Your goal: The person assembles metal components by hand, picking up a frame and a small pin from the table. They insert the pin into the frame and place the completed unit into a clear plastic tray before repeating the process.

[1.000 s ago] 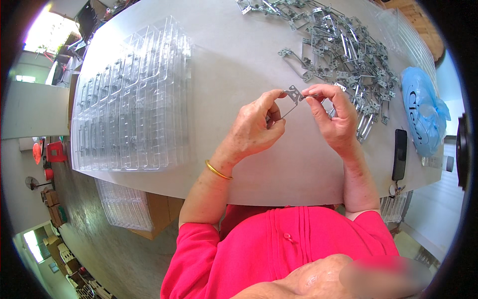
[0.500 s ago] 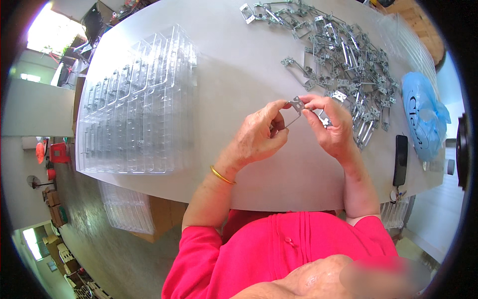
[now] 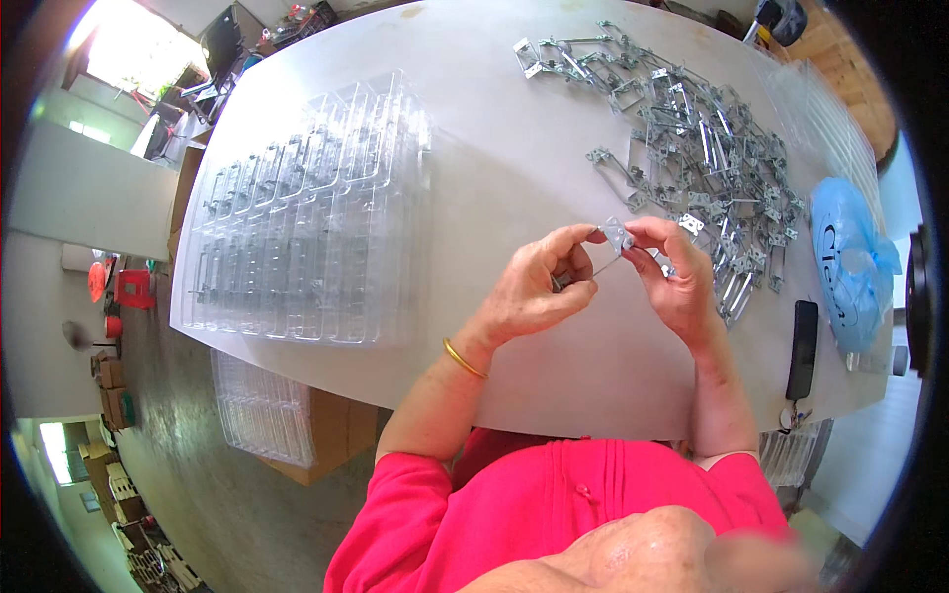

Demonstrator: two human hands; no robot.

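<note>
Above the table, between my two hands, is a small silvery metal bracket [image 3: 617,234] with a flat plate and a thin rod. My left hand [image 3: 542,284] is closed, thumb and fingers gripping the bracket's rod side. The right hand [image 3: 674,275] pinches the plate between thumb and forefinger. Part of the bracket is hidden by my fingers. Just beyond my right hand lies a loose heap of similar metal brackets [image 3: 707,148], stretching to the far side of the table.
Clear plastic trays [image 3: 306,217] holding rows of metal parts are stacked on the table's left. At the right lie a blue plastic bag [image 3: 852,262] and a black phone [image 3: 803,349]. More clear trays [image 3: 259,410] and a cardboard box [image 3: 341,435] stand below the table's front edge.
The whole view has shifted, so the table and hands appear lower and further right. Both hands keep hold of the bracket, whose plate now looks slightly turned.
</note>
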